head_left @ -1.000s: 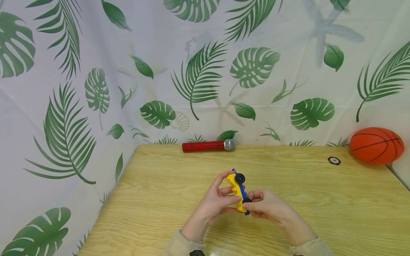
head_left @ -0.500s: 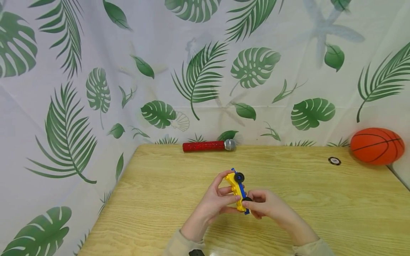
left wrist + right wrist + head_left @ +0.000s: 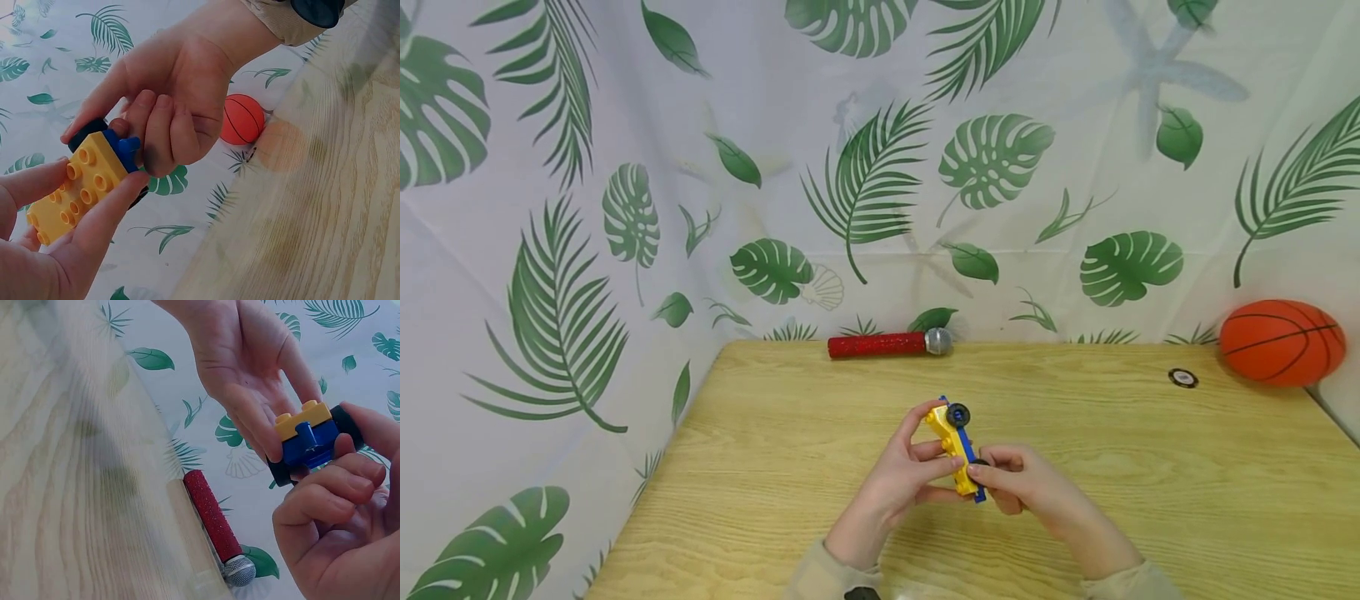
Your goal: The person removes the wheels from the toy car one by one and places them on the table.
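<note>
Between both hands, above the table, is a toy car (image 3: pixel 956 446) of yellow studded building bricks on a blue base with black wheels. My left hand (image 3: pixel 904 473) grips its yellow body, fingers at the far end and thumb along the side. With thumb and curled forefinger, my right hand (image 3: pixel 1028 483) pinches the near black wheel, mostly covered in the head view. Yellow studs (image 3: pixel 87 184) face the left wrist camera. A blue hook-like peg (image 3: pixel 305 435) sticks out of the car's end in the right wrist view.
A red glittery microphone (image 3: pixel 880 345) lies along the back edge of the wooden table (image 3: pixel 760 467). At the back right are an orange basketball (image 3: pixel 1282 342) and a small black-and-white disc (image 3: pixel 1183 378). A leaf-patterned cloth (image 3: pixel 880 167) hangs behind and at the left.
The toy car has turned slightly in the hands, showing more of its far wheel's face. The right thumb has shifted a little over the near wheel. Both hands keep their hold.
</note>
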Available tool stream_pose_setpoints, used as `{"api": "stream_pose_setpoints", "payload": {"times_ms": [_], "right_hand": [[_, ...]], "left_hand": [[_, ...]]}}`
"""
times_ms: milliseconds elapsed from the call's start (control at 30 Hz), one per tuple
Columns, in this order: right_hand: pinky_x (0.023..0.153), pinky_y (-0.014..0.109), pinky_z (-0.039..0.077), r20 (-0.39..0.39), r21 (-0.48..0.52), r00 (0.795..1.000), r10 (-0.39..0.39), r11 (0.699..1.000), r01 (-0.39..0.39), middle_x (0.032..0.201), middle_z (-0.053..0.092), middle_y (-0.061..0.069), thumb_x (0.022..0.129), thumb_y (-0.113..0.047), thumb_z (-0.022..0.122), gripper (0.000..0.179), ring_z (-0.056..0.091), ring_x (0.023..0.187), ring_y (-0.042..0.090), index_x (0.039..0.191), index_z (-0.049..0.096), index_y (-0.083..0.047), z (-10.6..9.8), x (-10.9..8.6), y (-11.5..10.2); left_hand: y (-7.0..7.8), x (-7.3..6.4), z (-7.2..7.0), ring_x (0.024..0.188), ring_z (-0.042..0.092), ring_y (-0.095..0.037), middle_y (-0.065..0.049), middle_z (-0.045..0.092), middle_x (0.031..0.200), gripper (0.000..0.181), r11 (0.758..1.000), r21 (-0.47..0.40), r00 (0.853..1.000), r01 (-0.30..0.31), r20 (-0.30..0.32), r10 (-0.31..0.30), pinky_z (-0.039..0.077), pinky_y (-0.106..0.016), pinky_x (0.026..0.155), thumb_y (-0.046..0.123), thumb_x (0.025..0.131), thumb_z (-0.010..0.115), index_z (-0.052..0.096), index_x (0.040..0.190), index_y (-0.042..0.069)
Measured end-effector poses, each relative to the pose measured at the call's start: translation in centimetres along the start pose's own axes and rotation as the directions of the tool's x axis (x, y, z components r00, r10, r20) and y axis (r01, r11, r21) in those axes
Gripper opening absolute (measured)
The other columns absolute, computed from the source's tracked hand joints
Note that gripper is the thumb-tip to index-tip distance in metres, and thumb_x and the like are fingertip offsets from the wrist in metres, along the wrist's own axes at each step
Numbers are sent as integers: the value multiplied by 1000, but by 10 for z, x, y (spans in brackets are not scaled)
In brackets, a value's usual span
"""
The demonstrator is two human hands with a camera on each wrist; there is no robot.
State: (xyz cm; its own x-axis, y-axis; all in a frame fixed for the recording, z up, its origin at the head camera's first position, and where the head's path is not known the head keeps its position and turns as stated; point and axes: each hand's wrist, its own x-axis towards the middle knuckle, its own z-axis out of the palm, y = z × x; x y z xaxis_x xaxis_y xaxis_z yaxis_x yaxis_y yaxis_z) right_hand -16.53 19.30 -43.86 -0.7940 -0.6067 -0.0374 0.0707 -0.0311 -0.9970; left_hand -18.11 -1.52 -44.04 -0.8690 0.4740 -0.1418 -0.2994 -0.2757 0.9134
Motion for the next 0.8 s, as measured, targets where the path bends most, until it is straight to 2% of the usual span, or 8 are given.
{"api": "stream_pose_setpoints", "payload": {"times_ms": [167,367,533,800], "right_hand": [[45,28,18,-2,60,1000,-26,998,26,58,39,-12,105,-15,47,28,27,46,8,77,53,-15,3,1,2],[47,25,33,-60,16,997,-39,999,40,58,51,-11,104,-16,50,31,45,49,5,74,47,-12,5,1,5],[48,24,37,-78,5,996,-39,999,39,60,55,-9,104,-17,51,30,47,50,5,74,48,-13,5,0,7],[50,22,40,-116,-42,993,-22,999,17,60,56,-8,103,-19,53,31,50,51,6,74,47,-10,7,-1,5]], "left_hand": [[-1,1,2,92,72,-25,-20,71,113,71,1000,1,999,5,-38,-5,61,-47,72,-6,91,64,38,148,30],[-1,1,3,91,72,-24,-17,72,110,70,1000,-1,998,0,-62,0,61,-46,71,-6,91,64,41,146,29],[-1,2,4,90,72,-24,-17,73,109,69,1000,9,996,5,-85,-4,61,-46,70,-7,90,65,43,144,30],[-1,2,5,88,72,-23,-17,73,106,71,1000,11,996,-7,-92,8,61,-48,70,-10,90,64,41,147,26]]}}
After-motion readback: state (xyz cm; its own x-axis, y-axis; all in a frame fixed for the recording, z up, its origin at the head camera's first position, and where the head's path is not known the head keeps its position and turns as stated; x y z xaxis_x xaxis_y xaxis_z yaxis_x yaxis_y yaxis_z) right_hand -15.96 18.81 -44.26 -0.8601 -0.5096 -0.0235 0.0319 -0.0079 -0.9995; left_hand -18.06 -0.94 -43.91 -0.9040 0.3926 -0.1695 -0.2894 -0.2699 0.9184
